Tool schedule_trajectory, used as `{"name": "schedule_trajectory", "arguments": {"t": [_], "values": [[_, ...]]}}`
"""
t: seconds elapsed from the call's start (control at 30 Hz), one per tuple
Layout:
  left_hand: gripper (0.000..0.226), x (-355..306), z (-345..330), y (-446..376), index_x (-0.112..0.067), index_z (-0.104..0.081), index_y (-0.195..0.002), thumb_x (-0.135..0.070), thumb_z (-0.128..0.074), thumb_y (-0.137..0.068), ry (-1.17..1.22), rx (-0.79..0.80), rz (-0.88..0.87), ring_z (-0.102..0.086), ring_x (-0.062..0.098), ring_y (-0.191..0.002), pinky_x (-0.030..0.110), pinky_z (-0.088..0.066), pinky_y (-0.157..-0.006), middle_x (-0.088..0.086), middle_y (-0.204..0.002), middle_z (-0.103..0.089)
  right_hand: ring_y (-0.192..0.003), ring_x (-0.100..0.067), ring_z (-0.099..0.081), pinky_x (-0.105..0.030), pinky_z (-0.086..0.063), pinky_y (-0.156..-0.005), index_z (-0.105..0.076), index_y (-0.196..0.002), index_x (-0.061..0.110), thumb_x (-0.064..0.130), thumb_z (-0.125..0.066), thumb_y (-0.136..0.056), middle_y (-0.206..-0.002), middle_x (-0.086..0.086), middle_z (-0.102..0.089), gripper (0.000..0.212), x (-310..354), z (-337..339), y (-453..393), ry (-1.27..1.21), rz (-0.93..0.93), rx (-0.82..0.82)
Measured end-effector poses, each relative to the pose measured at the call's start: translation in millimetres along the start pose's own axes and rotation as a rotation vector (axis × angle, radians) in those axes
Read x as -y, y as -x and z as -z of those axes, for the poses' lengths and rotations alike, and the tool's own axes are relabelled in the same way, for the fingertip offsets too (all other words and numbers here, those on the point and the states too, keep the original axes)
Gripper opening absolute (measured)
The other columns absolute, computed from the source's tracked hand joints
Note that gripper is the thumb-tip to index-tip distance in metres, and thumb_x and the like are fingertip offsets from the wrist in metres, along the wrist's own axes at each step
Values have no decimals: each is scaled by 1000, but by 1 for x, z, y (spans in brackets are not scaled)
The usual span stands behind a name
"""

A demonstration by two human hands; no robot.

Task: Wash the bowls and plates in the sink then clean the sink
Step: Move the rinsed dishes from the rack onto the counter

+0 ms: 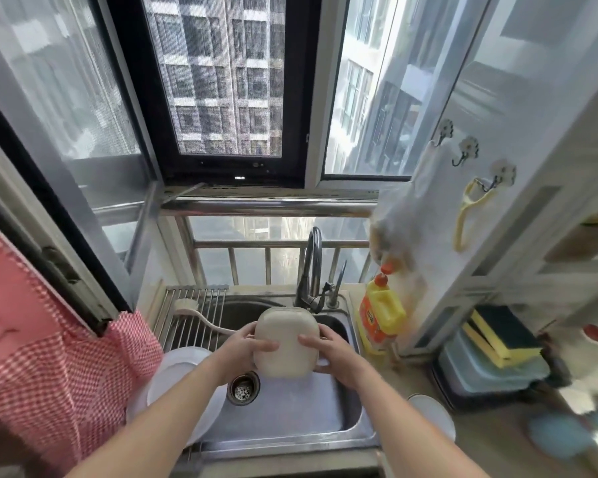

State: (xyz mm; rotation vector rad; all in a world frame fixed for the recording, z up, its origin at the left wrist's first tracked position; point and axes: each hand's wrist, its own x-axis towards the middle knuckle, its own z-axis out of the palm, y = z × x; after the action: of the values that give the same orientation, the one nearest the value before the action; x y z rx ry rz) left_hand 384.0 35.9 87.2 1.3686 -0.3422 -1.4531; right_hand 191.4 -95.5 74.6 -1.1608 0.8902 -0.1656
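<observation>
A cream bowl (286, 341) is held bottom-up over the sink (354, 414), under the faucet (312, 267).

It is clamped between the left hand (243, 350) and the right hand (328, 353), thumbs laid across its base, probably so that its underside can be rinsed or rubbed. White plates (173, 377) are stacked at the sink's left edge beneath a roll-up rack (190, 313) bearing a brush (194, 313); the drain (243, 388) is exposed. A detergent bottle (380, 313) stands at the right rim, sponges (501, 338) farther right.

Cream rounded-square bowl (285, 341) inverted above steel sink (354, 414); white plates (173, 377) left.
</observation>
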Motion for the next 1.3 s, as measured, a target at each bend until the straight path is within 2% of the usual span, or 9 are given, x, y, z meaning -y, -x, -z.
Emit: {"name": "schedule_trajectory", "arguments": {"t": [0.23,0.37,0.5,0.57,0.67,0.8,0.9,1.13,1.3], "values": [[63,3,7,-1,-17,-58,-132,-34,-82,-76,-122,-1,79,-64,41,-114,65,-50,-93,17,-126,-66,-113,-19,-65,-37,-59,-77,-61,-123,32,47,-80,-82,-124,2,-67,48,8,-17,9,10,-48,-53],[84,10,2,-9,-24,-65,-123,-88,-26,-84,-25,-85,251,-66,46,-107,62,-50,-83,19,-117,-70,-115,-18,-59,-41,-54,-89,-58,-125,36,53,-76,-82,-127,2,-63,50,-6,-31,4,10,-93,-121],[107,25,-4,-25,-25,-70,-114,-96,-4,-71,171,-180,272,-70,45,-94,64,-50,-84,20,-106,-74,-122,-24,-64,-50,-53,-102,-60,-134,40,81,-49,-88,-132,-2,-67,63,-23,-42,5,-260,-73,-82],[100,32,-11,-27,-19,-72,-111,-94,-15,-76,268,-214,247,-71,43,-95,67,-50,-91,20,-105,-74,-120,-25,-66,-53,-47,-109,-70,-125,38,84,-22,-92,-129,-5,-70,75,-31,-45,4,-394,-104,-122],[93,39,-18,-30,-13,-73,-115,-90,-39,-76,280,-253,221,-72,42,-95,61,-53,-92,20,-106,-74,-114,-33,-69,-59,-47,-106,-77,-115,27,79,-22,-95,-122,-14,-72,78,-38,-53,1,-533,-80,-242],[63,37,-20,-29,-7,-70,-97,-64,-48,-87,133,-204,240,-69,31,-60,34,-53,-53,11,-75,-74,-102,-39,-72,-54,-57,-93,-73,-110,13,75,-40,-94,-111,-20,-74,72,-50,-54,-5,-540,-62,-436],[57,36,-16,-31,-8,-69,-106,-52,-36,-88,24,-113,363,-67,40,-86,55,-55,-71,19,-93,-75,-98,-42,-72,-48,-58,-81,-69,-100,10,64,-55,-94,-106,-23,-74,56,-63,-42,-6,-517,-31,-544],[24,62,-41,-18,-13,-59,-112,-13,-40,-99,95,-185,207,-65,32,-90,38,-52,-75,18,-106,-69,-107,-34,-68,-40,-54,-89,-69,-122,8,44,-41,-103,-108,-17,-76,49,-76,-18,6,-510,-181,-380],[52,83,-90,-1,-16,-63,-110,-9,-49,-60,15,-150,49,-67,23,-91,36,-52,-71,8,-100,-72,-107,-35,-69,-42,-57,-90,-66,-125,2,29,-52,-96,-114,-19,-73,42,-83,24,34,-455,-322,-305]]}}
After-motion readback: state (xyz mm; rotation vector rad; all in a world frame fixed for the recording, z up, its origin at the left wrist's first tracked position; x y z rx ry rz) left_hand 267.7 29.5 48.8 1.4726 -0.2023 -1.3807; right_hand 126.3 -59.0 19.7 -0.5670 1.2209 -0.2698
